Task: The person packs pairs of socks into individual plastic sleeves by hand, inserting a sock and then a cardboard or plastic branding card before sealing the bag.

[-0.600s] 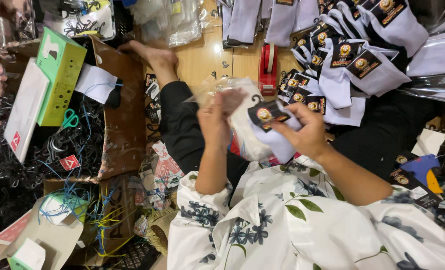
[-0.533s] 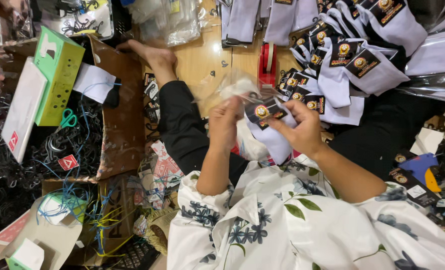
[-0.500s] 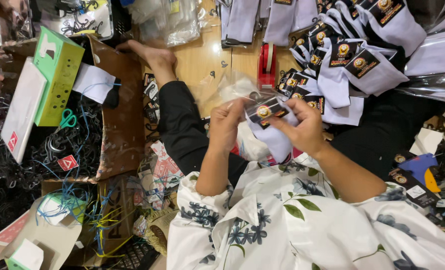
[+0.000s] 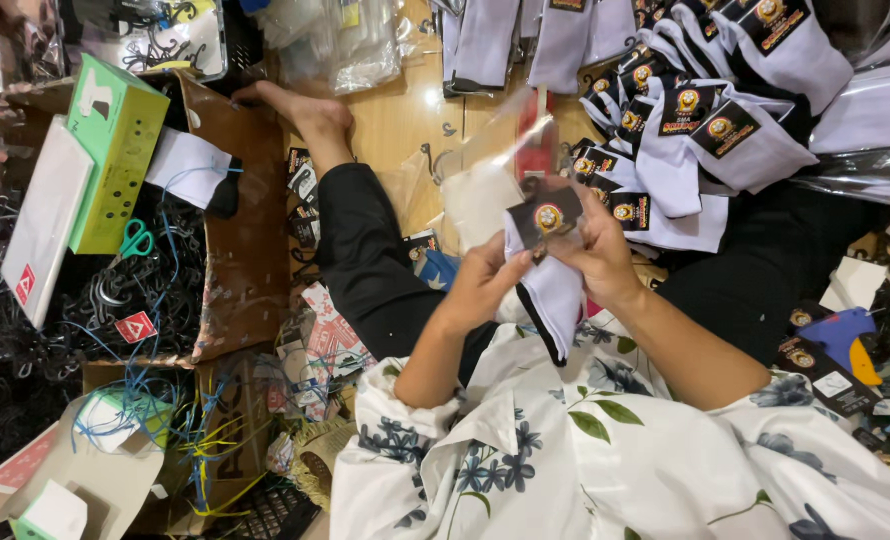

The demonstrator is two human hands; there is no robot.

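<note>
**Folded white socks held at the mouth of a clear bag**

Judging from the scene, the step in hand is bagging: a pair of white socks (image 4: 548,290) with a black card label (image 4: 545,218) is held up in front of the person's chest, above the lap, with a clear plastic bag (image 4: 485,190) standing just behind and beside it. The next move would call for keeping the bag's mouth open and the label end lined up with it, so the socks can slide in without bunching.

The left hand (image 4: 485,285) is curled closed along the left edge of the socks, fingers wrapped on the fabric near the bag's lower edge; whether it also pinches the bag I cannot tell. The right hand (image 4: 600,255) is closed on the label end, thumb and fingers gripping the card and the sock top.

Beyond the hands, on the wooden floor (image 4: 395,115), lie a heap of labelled white socks (image 4: 705,130) and a red tape dispenser (image 4: 537,135), partly behind the bag. A green box (image 4: 115,150) sits well off to the left
</note>
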